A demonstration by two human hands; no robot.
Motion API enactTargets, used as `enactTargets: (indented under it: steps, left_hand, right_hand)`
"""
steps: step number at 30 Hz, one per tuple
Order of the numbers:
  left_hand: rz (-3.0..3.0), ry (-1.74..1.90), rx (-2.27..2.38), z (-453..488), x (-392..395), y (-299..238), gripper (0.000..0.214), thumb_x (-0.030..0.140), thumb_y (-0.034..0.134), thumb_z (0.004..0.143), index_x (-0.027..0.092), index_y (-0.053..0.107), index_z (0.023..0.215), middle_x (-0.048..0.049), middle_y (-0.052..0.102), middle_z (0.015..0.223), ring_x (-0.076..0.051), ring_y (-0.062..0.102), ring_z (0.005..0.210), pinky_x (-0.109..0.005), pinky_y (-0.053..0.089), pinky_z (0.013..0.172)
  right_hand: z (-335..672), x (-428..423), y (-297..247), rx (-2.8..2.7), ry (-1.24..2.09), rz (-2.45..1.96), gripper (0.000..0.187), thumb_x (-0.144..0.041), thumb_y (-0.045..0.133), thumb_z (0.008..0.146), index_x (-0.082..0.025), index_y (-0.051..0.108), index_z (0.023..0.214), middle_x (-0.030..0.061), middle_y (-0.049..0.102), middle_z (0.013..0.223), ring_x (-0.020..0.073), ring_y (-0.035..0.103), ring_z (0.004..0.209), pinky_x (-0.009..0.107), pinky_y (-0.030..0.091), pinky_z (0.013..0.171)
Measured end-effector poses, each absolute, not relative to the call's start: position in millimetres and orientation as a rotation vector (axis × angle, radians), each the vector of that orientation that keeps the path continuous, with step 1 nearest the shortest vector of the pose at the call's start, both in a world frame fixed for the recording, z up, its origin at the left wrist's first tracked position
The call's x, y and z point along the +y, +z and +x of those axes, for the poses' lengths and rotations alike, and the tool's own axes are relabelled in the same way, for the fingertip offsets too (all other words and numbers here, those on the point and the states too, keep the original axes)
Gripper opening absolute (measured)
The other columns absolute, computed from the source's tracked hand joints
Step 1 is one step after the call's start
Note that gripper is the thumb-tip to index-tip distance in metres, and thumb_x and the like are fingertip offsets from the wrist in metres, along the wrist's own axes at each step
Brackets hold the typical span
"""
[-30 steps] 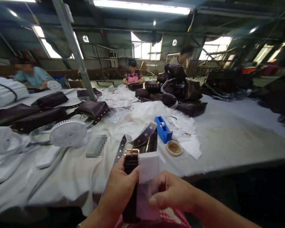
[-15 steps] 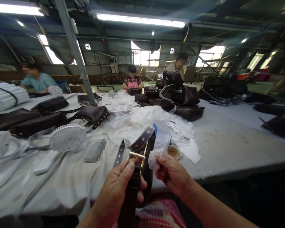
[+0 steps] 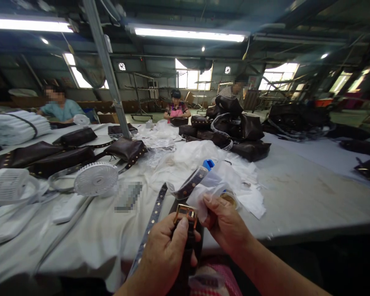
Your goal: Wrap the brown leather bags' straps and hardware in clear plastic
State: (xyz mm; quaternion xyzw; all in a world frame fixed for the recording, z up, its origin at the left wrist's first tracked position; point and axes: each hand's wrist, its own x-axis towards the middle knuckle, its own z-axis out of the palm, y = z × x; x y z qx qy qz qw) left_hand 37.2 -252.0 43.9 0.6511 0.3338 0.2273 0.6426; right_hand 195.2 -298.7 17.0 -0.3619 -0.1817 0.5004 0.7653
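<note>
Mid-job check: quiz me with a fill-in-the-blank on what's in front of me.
1. The left hand holds a dark strap bearing a gold-coloured metal ____.
2. The thin sheet pinched in the right hand is not opaque but ____.
3. The white fans are to the ____ of both hands.

Missing words: buckle; translucent; left.
</note>
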Motion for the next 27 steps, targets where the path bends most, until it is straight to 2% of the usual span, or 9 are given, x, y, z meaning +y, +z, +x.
enactTargets:
  steps: [2, 7, 12, 16, 19, 27]
  left_hand:
    - [1.475, 0.531, 0.766, 36.5, -251.9, 40.1, 0.046, 0.059, 0.051, 0.092, 0.015, 0.064, 0.088, -0.0038, 0.063, 0.054, -0.014, 0.059, 0.043, -0.019, 0.043, 0.042]
    - [1.408, 0.449, 0.649, 33.6, -252.2, 35.3, 0.046, 0.058, 0.048, 0.094, 0.015, 0.061, 0.089, -0.0041, 0.067, 0.066, -0.01, 0.059, 0.043, -0.017, 0.042, 0.041]
    - [1.402, 0.341, 0.594, 30.7, -251.1, 33.7, 0.048, 0.059, 0.047, 0.095, 0.014, 0.061, 0.087, -0.0018, 0.061, 0.053, -0.012, 0.057, 0.041, -0.017, 0.04, 0.04]
    - [1.366, 0.355, 0.582, 30.7, -250.5, 31.6, 0.043, 0.057, 0.048, 0.095, 0.015, 0.06, 0.093, -0.003, 0.065, 0.066, -0.011, 0.06, 0.046, -0.017, 0.043, 0.042]
    - [1.358, 0.335, 0.566, 31.1, -251.0, 31.7, 0.043, 0.057, 0.049, 0.095, 0.015, 0.059, 0.094, -0.0041, 0.067, 0.072, -0.01, 0.06, 0.046, -0.017, 0.043, 0.041]
    - [1.422, 0.291, 0.587, 28.3, -248.9, 34.5, 0.041, 0.054, 0.044, 0.097, 0.016, 0.058, 0.091, -0.0051, 0.068, 0.075, -0.01, 0.06, 0.047, -0.016, 0.043, 0.042]
  right_hand:
    - [194.2, -298.1, 18.0, -0.389, 1.073, -0.784, 0.025, -0.034, 0.083, 0.075, -0.014, 0.069, 0.069, -0.0018, 0.054, 0.058, 0.0069, 0.04, 0.048, 0.02, 0.033, 0.044]
    - [189.0, -298.9, 17.5, -0.417, 1.1, -0.785, 0.023, -0.033, 0.083, 0.075, -0.014, 0.071, 0.071, -0.0014, 0.058, 0.06, 0.0068, 0.045, 0.05, 0.019, 0.036, 0.047]
    - [184.2, -301.9, 17.1, -0.469, 1.108, -0.79, 0.021, -0.031, 0.085, 0.073, -0.014, 0.073, 0.073, -0.0012, 0.061, 0.062, 0.0079, 0.049, 0.054, 0.02, 0.042, 0.053]
    - [185.8, -302.0, 17.6, -0.448, 1.085, -0.806, 0.02, -0.032, 0.086, 0.071, -0.015, 0.074, 0.073, -0.0016, 0.062, 0.06, 0.0078, 0.05, 0.052, 0.02, 0.042, 0.051]
    - [185.9, -302.0, 17.4, -0.503, 1.133, -0.817, 0.021, -0.032, 0.085, 0.072, -0.014, 0.074, 0.075, 0.0012, 0.067, 0.065, 0.0099, 0.056, 0.056, 0.021, 0.046, 0.055]
    - [185.6, -303.8, 16.7, -0.558, 1.242, -0.808, 0.021, -0.033, 0.081, 0.077, -0.014, 0.072, 0.075, 0.0018, 0.066, 0.067, 0.0101, 0.056, 0.057, 0.021, 0.045, 0.056]
